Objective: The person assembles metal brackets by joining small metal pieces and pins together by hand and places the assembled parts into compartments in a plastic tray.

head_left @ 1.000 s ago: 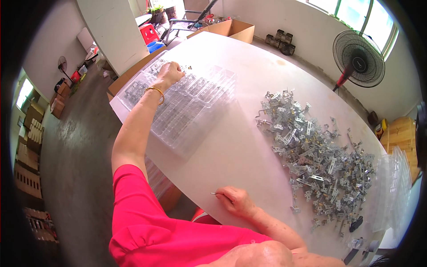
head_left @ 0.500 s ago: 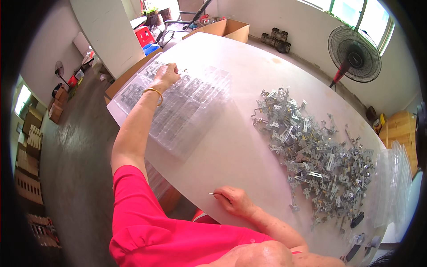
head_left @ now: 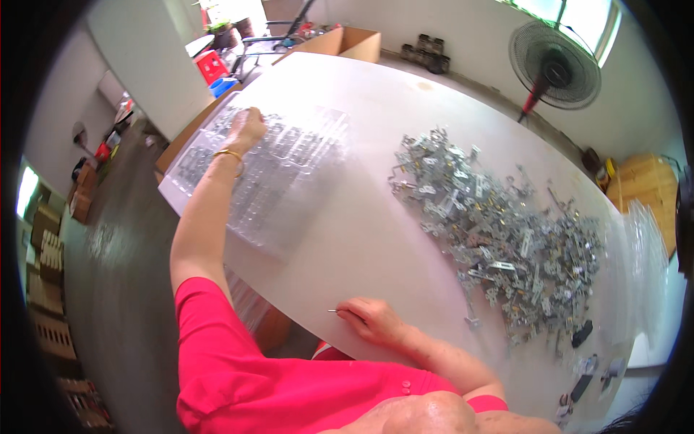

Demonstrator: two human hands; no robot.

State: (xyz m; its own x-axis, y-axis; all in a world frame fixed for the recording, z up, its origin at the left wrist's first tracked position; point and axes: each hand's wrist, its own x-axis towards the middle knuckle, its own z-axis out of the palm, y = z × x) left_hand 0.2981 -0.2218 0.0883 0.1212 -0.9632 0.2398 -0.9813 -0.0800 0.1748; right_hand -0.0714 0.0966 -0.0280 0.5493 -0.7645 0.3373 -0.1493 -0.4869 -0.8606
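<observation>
1. Your left hand (head_left: pixel 247 129) curls over the clear tray (head_left: pixel 331 130) — whether it grips anything, I cannot tell.
2. Your right hand (head_left: pixel 372 320) rests on the table (head_left: pixel 354 239), pinching a pin (head_left: pixel 332 311), tip left free.
3. Metal parts (head_left: pixel 499 231) lie heaped rightward — probably to keep them off the tray.

There is one bare left hand (head_left: pixel 247 130), one bare right hand (head_left: pixel 372 320), one gold-coloured bracelet (head_left: pixel 231 152), one white table (head_left: pixel 347 242), one heap of uncountably many silvery metal parts (head_left: pixel 502 239), one black round fan (head_left: pixel 555 69) far right and one other round fan (head_left: pixel 79 133) far left.
</observation>
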